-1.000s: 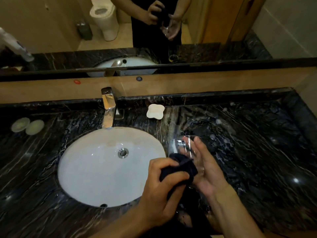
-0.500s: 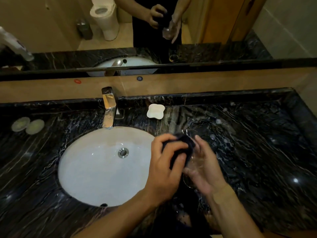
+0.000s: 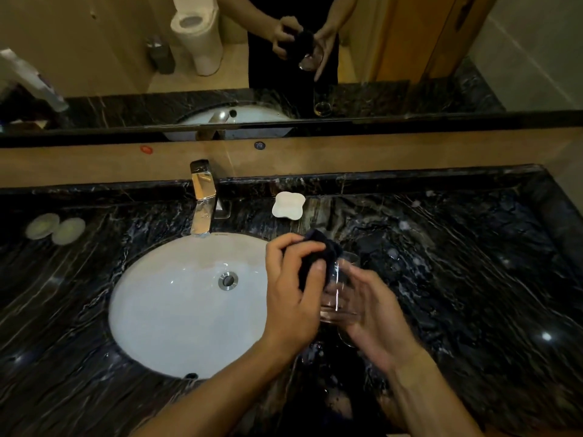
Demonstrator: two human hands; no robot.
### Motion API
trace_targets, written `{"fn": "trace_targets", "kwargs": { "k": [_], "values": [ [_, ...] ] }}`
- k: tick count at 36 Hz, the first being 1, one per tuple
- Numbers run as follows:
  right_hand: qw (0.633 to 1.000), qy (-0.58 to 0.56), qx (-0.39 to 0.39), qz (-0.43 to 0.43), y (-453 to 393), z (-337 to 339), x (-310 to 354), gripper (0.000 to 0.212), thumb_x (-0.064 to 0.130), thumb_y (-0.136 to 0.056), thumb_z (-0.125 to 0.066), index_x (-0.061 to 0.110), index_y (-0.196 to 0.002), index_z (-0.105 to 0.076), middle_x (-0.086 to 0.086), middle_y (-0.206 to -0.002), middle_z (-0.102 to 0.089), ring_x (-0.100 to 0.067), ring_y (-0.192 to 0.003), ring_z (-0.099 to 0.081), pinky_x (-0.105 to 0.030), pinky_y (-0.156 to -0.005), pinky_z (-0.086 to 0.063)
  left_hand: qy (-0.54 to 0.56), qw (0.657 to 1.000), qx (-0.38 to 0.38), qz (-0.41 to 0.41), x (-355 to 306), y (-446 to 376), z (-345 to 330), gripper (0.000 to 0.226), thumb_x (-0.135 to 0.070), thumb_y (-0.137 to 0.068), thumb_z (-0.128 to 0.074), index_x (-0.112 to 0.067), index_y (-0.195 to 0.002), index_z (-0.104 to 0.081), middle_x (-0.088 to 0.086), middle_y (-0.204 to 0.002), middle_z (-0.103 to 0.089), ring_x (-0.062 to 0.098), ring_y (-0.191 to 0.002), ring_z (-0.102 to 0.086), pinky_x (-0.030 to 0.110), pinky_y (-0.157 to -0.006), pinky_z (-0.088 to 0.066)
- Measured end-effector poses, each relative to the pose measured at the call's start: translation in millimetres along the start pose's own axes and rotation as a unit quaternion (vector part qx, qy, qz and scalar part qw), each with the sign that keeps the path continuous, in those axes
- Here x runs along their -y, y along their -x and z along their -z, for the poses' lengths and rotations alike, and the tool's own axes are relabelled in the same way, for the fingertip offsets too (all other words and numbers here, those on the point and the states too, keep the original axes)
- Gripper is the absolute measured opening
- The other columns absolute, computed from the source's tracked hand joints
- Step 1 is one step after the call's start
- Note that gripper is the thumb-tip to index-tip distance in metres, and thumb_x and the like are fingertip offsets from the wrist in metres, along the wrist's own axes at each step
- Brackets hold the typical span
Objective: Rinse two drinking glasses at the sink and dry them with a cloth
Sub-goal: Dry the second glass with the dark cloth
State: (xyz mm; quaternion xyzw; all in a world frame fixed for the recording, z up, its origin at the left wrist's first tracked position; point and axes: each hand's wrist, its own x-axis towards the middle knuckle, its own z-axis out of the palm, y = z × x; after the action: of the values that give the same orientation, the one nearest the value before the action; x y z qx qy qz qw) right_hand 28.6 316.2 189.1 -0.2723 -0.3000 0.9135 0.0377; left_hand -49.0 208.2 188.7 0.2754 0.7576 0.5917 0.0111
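While the left hand [image 3: 291,294] clenches a dark cloth [image 3: 318,257], its fingers [image 3: 303,250] curl round the bundle and press it against the rim of a clear drinking glass [image 3: 339,298]. Glass lies tilted, mouth away from the person, cradled in the right hand [image 3: 375,316]; right fingers [image 3: 362,279] lie along its far side, loosely bent, palm supporting the base. Both hands are raised over the dark marble bench [image 3: 473,279], just right of the white sink basin [image 3: 176,304].

Beyond the left fingers: chrome faucet [image 3: 203,197] at the basin's back edge, white soap dish [image 3: 288,205] beside it. Two pale round discs [image 3: 55,228] sit well to the left of the left hand. A second glass base [image 3: 347,337] shows partly below the right fingers; whether it touches the hand cannot be told.
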Motion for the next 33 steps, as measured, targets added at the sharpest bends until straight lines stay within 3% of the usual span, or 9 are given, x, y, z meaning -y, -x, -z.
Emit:
{"fn": "trace_targets", "kwargs": {
  "k": [5, 7, 11, 15, 18, 22, 28, 31, 33],
  "values": [
    [1.000, 0.015, -0.020, 0.001, -2.6, 2.6, -1.1, 0.053, 0.053, -0.077, -0.069, 0.011, -0.108, -0.076, -0.018, -0.105, -0.071, -0.028, -0.094, -0.066, -0.040, -0.084, -0.052, -0.027, 0.993, 0.064, -0.091, 0.8, 32.1, 0.7, 0.019, -0.024, -0.096, -0.055, -0.028, -0.114, -0.060, -0.010, -0.127, -0.042, 0.021, -0.120, -0.050, 0.032, -0.102, -0.044],
    [1.000, -0.006, -0.019, -0.005, -1.9, 0.1, 2.2, 0.039, 0.049, -0.068, -0.075, 0.016, -0.088, -0.081, -0.015, -0.090, -0.071, -0.026, -0.080, -0.068, -0.038, -0.078, -0.055, -0.013, 0.989, 0.090, -0.114, 1.5, 44.8, 4.9, 0.017, -0.027, -0.100, -0.054, -0.027, -0.115, -0.060, -0.008, -0.128, -0.043, 0.025, -0.119, -0.052, 0.036, -0.100, -0.046],
    [0.998, -0.042, -0.044, -0.012, -4.2, 0.4, 8.0, 0.046, 0.043, -0.065, -0.079, 0.017, -0.103, -0.073, -0.015, -0.091, -0.068, -0.024, -0.073, -0.070, -0.034, -0.069, -0.059, -0.011, 0.980, 0.110, -0.164, 2.2, 51.6, 10.8, 0.018, -0.029, -0.101, -0.051, -0.025, -0.117, -0.059, -0.005, -0.127, -0.043, 0.029, -0.115, -0.052, 0.039, -0.096, -0.048],
    [0.996, -0.072, -0.040, -0.028, -7.9, 0.2, 1.6, 0.057, 0.047, -0.086, -0.068, 0.002, -0.122, -0.065, -0.022, -0.111, -0.066, -0.034, -0.106, -0.061, -0.043, -0.102, -0.045, -0.009, 0.991, 0.063, -0.116, 3.2, 28.6, 6.8, 0.018, -0.025, -0.097, -0.056, -0.025, -0.115, -0.061, -0.005, -0.126, -0.043, 0.021, -0.120, -0.050, 0.030, -0.103, -0.042],
    [0.995, -0.089, -0.018, -0.044, -8.8, 1.9, 0.2, 0.061, 0.045, -0.078, -0.078, 0.002, -0.121, -0.066, -0.017, -0.118, -0.064, -0.028, -0.106, -0.061, -0.041, -0.095, -0.046, -0.009, 0.998, 0.023, -0.066, 4.3, 4.0, 4.0, 0.020, -0.024, -0.094, -0.054, -0.025, -0.113, -0.060, -0.003, -0.122, -0.042, 0.011, -0.121, -0.047, 0.021, -0.103, -0.039],
    [0.997, -0.023, -0.070, 0.010, -13.4, 1.9, -4.5, 0.070, 0.052, -0.086, -0.070, 0.008, -0.139, -0.056, -0.019, -0.138, -0.055, -0.036, -0.131, -0.049, -0.055, -0.114, -0.030, 0.013, 1.000, -0.003, -0.007, 2.9, -10.5, -4.8, 0.019, -0.029, -0.093, -0.052, -0.032, -0.111, -0.060, -0.004, -0.122, -0.043, 0.008, -0.120, -0.046, 0.017, -0.102, -0.038],
    [0.997, 0.038, -0.070, 0.019, -10.1, 7.5, 0.4, 0.056, 0.051, -0.100, -0.041, 0.011, -0.136, -0.058, -0.023, -0.125, -0.066, -0.029, -0.101, -0.067, -0.037, -0.080, -0.056, -0.012, 0.999, 0.030, -0.021, 2.2, 13.5, -9.3, 0.020, -0.027, -0.095, -0.052, -0.028, -0.113, -0.059, -0.006, -0.122, -0.041, 0.014, -0.122, -0.047, 0.025, -0.104, -0.040],
    [0.998, 0.037, -0.041, 0.017, -9.0, 8.6, 1.9, 0.069, 0.061, -0.078, -0.070, 0.009, -0.124, -0.063, -0.016, -0.110, -0.070, -0.024, -0.094, -0.069, -0.034, -0.080, -0.058, -0.009, 0.997, 0.054, -0.046, 0.0, 31.2, -2.8, 0.020, -0.024, -0.095, -0.054, -0.026, -0.113, -0.060, -0.005, -0.123, -0.043, 0.016, -0.121, -0.049, 0.028, -0.103, -0.042],
    [1.000, -0.003, -0.021, 0.005, -9.2, 9.2, 3.4, 0.068, 0.049, -0.063, -0.089, 0.015, -0.115, -0.061, -0.013, -0.098, -0.067, -0.023, -0.083, -0.068, -0.033, -0.073, -0.059, 0.003, 0.995, 0.071, -0.076, -0.8, 43.0, 2.3, 0.020, -0.022, -0.095, -0.055, -0.024, -0.114, -0.061, -0.004, -0.125, -0.043, 0.018, -0.121, -0.050, 0.029, -0.103, -0.042]
  ]
}}
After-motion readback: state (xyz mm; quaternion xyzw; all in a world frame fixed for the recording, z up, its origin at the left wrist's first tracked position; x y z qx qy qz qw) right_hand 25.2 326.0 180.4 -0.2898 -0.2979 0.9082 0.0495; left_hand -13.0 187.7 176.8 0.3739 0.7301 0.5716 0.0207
